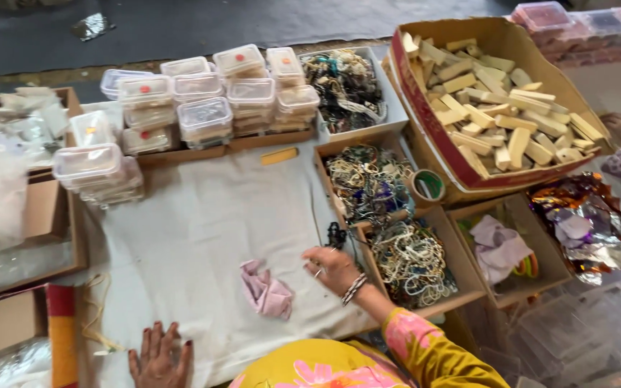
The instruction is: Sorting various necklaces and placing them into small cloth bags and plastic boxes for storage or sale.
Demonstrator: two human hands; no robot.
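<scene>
My right hand [333, 269] pinches a small dark bead thing [336, 235] by the bracelet box [412, 263], my left hand [158, 357] lies flat and open on the counter [203, 230], and a snagged thread could spill beads.

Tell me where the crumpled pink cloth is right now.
In the head view, the pink cloth lies low on the white sheet, just left of the right hand and right of and above the left hand.
</scene>
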